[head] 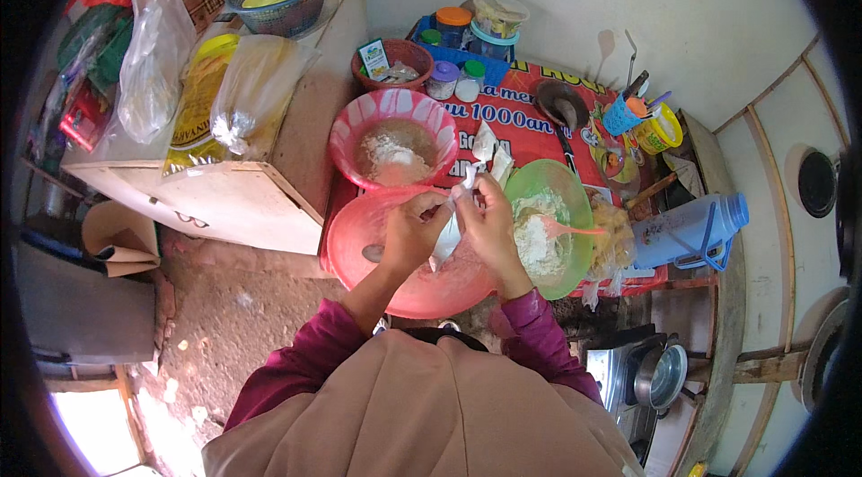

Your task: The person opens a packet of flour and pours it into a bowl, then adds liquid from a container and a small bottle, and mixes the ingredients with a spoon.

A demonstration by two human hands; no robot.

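My left hand [416, 231] and my right hand [490, 218] pinch the twisted neck of a small plastic bag of white powder [447, 243]. Its filled end hangs down between my hands. Beneath it is a wide pink basin [353, 235], with a round metal piece, perhaps a spoon's bowl, in its left side. A red-and-white bowl [347, 130] behind holds white powder on a brownish mass. On the right, white powder and a pink spoon [572, 228] lie in a green bowl [553, 177]. More small white bags [485, 142] lie just beyond my fingers.
A wooden cabinet [202, 201] with an oil pouch [202, 97] and plastic bags stands left. Jars [469, 83] and baskets line the back. A dark stone mortar [555, 100], a blue thermos [687, 231] and a bag of yellowish food [609, 241] are rightward. A pot [660, 376] sits lower right.
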